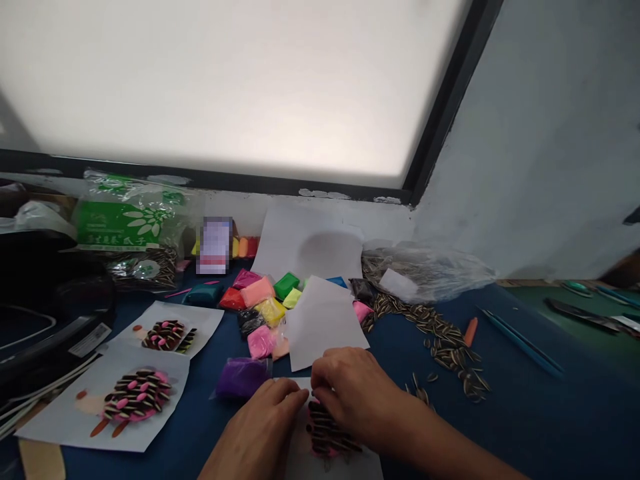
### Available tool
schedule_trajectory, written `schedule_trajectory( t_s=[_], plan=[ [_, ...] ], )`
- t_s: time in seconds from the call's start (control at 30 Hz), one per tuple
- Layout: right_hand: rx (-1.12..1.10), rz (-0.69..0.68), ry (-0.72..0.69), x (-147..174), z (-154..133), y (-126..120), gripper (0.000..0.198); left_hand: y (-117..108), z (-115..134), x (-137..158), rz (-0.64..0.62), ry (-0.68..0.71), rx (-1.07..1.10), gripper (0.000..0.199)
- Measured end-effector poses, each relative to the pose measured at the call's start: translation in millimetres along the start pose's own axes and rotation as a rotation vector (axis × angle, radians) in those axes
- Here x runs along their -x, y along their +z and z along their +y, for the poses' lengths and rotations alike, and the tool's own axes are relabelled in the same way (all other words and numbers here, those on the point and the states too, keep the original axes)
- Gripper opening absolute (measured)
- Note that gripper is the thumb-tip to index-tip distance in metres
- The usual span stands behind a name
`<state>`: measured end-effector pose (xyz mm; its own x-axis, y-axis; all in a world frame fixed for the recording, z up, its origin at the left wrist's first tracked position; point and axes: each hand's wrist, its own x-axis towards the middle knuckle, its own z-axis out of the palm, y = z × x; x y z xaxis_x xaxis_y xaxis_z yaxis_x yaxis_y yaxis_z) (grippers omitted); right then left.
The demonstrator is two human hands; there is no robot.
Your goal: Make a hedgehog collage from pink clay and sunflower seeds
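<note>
My left hand (263, 427) rests on the left side of a white sheet of paper (367, 467), its fingers reaching toward the top of the sheet and nothing visible in them. Over the same sheet, my right hand (357, 393) is closed in a pinch. Whatever its fingertips hold is too small and hidden to name. Below the fingertips lies a pink clay shape (327, 430) covered in rows of striped sunflower seeds, partly hidden by the right hand. Left of my hands are two sheets bearing seed-covered clay hedgehogs, a pink one (137, 397) in front and a brown one (163, 335) behind.
Colored clay packets (257, 291) and a purple packet (243, 378) lie ahead, beside a blank paper (323, 320). Loose sunflower seeds (440, 327), an orange stick (471, 331) and blue tweezers (523, 343) are at right. A green seed bag (125, 227) stands back left.
</note>
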<state>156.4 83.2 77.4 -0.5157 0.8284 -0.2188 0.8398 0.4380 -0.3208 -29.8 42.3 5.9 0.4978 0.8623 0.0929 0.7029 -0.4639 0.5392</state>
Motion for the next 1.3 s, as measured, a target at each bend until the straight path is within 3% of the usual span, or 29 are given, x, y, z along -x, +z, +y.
schedule_trajectory(
  t_s=[1.03, 1.3],
  plan=[
    [0.026, 0.009, 0.046, 6.3, 1.2, 16.7, 0.023, -8.6, 15.5, -3.7, -0.111, -0.106, -0.062, 0.039],
    [0.026, -0.032, 0.076, 7.3, -6.5, 12.2, 0.023, -10.5, 18.9, -4.9, -0.125, -0.096, -0.093, 0.047]
  ],
)
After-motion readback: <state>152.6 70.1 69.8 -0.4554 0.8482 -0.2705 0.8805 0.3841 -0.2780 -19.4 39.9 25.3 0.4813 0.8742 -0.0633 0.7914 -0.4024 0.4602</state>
